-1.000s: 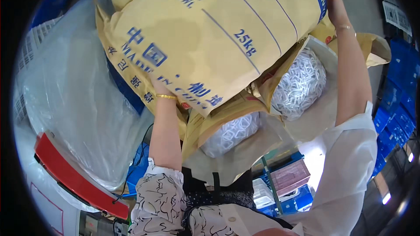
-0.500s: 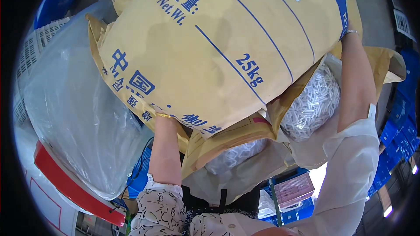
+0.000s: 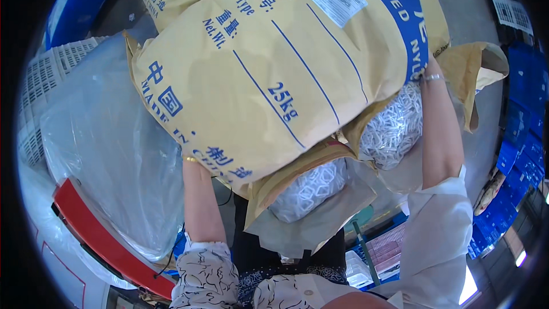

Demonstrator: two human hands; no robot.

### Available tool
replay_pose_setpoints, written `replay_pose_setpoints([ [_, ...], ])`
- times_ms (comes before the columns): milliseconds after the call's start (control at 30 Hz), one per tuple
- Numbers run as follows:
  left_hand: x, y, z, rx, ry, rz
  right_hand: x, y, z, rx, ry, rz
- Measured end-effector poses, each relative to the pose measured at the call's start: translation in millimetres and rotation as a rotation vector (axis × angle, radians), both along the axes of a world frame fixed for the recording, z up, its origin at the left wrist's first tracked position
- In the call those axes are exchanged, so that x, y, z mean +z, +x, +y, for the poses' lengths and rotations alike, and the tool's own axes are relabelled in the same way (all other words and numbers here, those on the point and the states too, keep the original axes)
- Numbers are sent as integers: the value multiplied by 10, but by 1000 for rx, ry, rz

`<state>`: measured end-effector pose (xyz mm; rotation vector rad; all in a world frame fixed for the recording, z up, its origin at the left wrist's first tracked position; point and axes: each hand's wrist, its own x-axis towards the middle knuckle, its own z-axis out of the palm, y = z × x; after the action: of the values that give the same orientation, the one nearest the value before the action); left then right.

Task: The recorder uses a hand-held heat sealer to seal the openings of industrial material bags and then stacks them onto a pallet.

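Grey flr. (image 3: 470,26) vis. upper R, w/ pale slotted crate (image 3: 513,18) near frame edge. Far R: blue bins (image 3: 521,117) in a line. Lower R: pink crate (image 3: 386,250), green post (image 3: 365,249), bright lt. (image 3: 521,258) in dk. surroundings. Far L: wht. perforated crate (image 3: 54,77). Upper L: blue item (image 3: 86,3), type unclear. Lower L: wht. panel (image 3: 64,280) w/ red line.

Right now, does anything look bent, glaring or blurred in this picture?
Head view: black corners, and the white crate bows along the left rim; head view: pale glints on the clear plastic, a glaring white patch at lower right; head view: the large sack looks fairly sharp.
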<state>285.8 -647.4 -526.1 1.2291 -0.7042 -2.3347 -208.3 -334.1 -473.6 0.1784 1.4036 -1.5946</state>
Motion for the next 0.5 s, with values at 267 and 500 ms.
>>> replay_pose_setpoints([
  [267, -30, -15, -200, 23, 56, -28, -156, 46, -172, -29, 73, -3],
  [500, 17, -273, 330, 69, 115, -38, -396, -163, 321, -72, 164, 32],
])
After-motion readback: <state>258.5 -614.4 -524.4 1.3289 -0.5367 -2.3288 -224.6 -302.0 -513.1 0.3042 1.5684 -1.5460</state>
